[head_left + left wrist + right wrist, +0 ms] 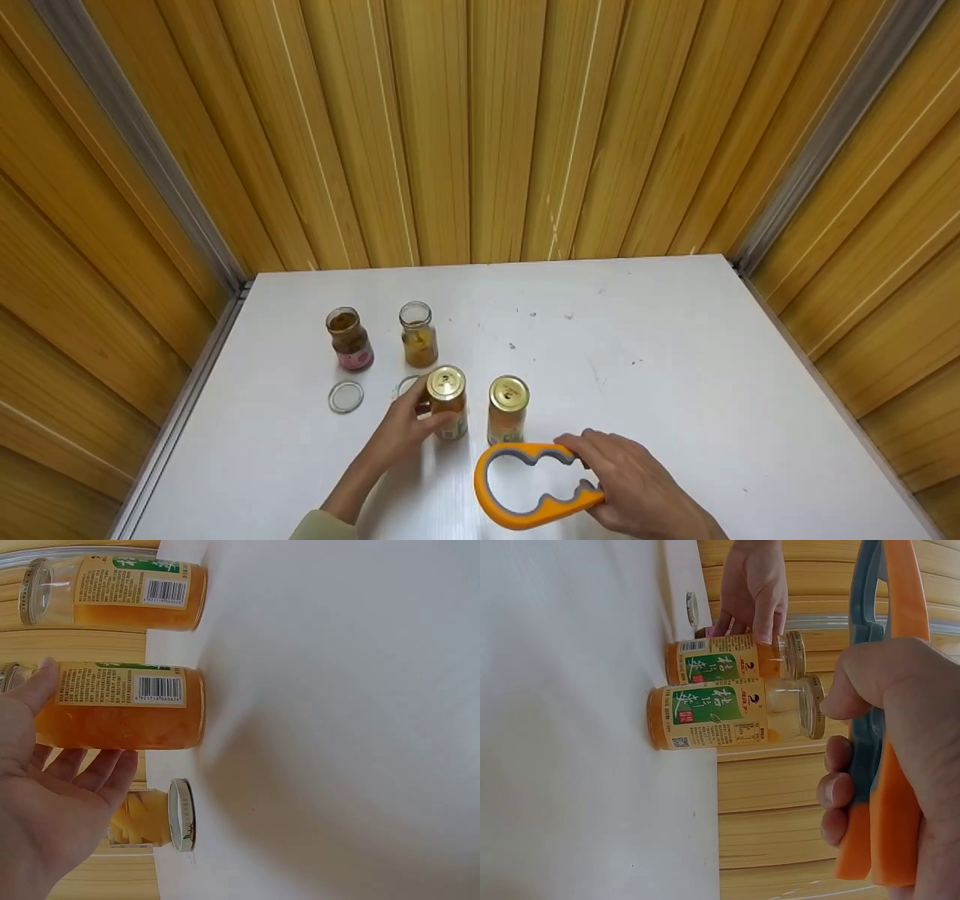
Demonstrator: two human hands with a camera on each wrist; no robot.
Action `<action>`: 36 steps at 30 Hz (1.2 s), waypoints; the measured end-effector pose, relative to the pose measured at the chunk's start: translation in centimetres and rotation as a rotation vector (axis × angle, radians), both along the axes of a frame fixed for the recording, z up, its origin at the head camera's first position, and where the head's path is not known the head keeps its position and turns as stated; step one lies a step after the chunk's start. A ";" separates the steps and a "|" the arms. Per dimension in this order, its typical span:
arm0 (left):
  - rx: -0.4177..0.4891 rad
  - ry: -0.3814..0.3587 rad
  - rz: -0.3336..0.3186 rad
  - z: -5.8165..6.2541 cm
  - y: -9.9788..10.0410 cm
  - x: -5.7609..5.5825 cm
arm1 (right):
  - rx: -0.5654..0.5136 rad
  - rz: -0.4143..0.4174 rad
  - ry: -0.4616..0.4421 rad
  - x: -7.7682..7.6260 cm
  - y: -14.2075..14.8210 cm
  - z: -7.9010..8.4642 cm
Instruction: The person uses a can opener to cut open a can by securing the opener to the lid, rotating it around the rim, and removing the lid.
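Two orange-filled glass jars, gold-lidded, with cream-and-green labels.

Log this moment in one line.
left hand: holds left capped jar; right hand: holds orange opener; right capped jar: upright; brown jar: open; yellow jar: open

So it's basically a boxy nook: a back wall of yellow-brown, wood-look vertical planks, with matching plank side walls on the left and right. Straight grey metal posts cover both corners, left and right. Thin pale streaks run down some of the back planks. The table's a smooth white flat-topped one, kinda scuffed with small dark marks toward the back. Light's pretty soft, with blurry-edged shadows on the white top.
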State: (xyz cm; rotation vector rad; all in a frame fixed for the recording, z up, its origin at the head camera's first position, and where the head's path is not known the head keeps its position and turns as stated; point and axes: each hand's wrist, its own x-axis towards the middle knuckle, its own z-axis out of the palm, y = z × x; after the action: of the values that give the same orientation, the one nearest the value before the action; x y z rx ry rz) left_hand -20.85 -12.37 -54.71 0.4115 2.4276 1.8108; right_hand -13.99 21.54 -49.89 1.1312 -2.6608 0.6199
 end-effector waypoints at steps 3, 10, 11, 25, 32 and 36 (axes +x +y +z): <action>-0.007 -0.001 -0.009 0.0 -0.3 1.0 | 0.025 -0.008 0.008 0.1 0.1 0.2; -0.026 -0.027 -0.034 0.0 -0.9 3.2 | 0.072 -0.030 0.052 0.1 0.4 0.8; -0.024 -0.034 -0.041 0.0 -0.9 3.4 | 0.081 -0.037 0.049 0.1 0.4 0.9; -0.032 -0.195 -0.197 0.5 -0.5 6.5 | 0.091 -0.076 0.105 -0.3 0.1 1.8; 0.082 -0.325 -0.368 1.0 1.7 7.8 | 0.082 -0.057 0.161 -0.4 -0.5 2.1; 0.102 -0.463 -0.387 1.3 3.3 8.1 | 0.113 -0.062 0.152 -0.3 -0.9 2.1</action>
State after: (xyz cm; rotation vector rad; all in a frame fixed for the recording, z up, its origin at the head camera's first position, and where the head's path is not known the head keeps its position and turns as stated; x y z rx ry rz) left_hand -12.72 -9.10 -53.46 0.3836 1.8109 1.6415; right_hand -14.31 20.60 -47.75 1.0723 -2.6174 0.3614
